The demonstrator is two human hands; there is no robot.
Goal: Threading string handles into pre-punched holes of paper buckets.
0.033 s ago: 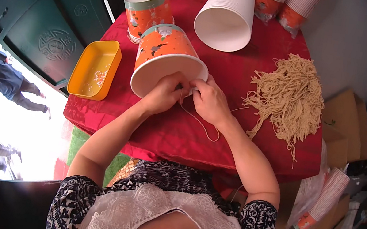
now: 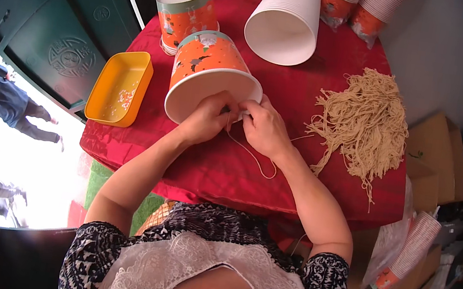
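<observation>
An orange paper bucket (image 2: 211,61) lies tipped on its side, its white rim turned toward me. My left hand (image 2: 210,117) reaches into the mouth with bent fingers closed on a thin beige string (image 2: 253,157). That string hangs from the fingers in a loop onto the cloth. At the rim's right edge my right hand (image 2: 264,126) pinches the bucket, thumb and forefinger near the left fingertips. What exactly lies between the fingertips is mostly hidden. A heap of cut beige strings (image 2: 363,122) lies to the right.
A yellow tray (image 2: 143,89) with small red and white bits stands left on the red-covered table (image 2: 209,171). Behind are upside-down orange buckets (image 2: 188,12) and a white bucket (image 2: 289,21) on its side. Cardboard boxes (image 2: 436,157) sit beyond the right edge; people pass outside the doorway.
</observation>
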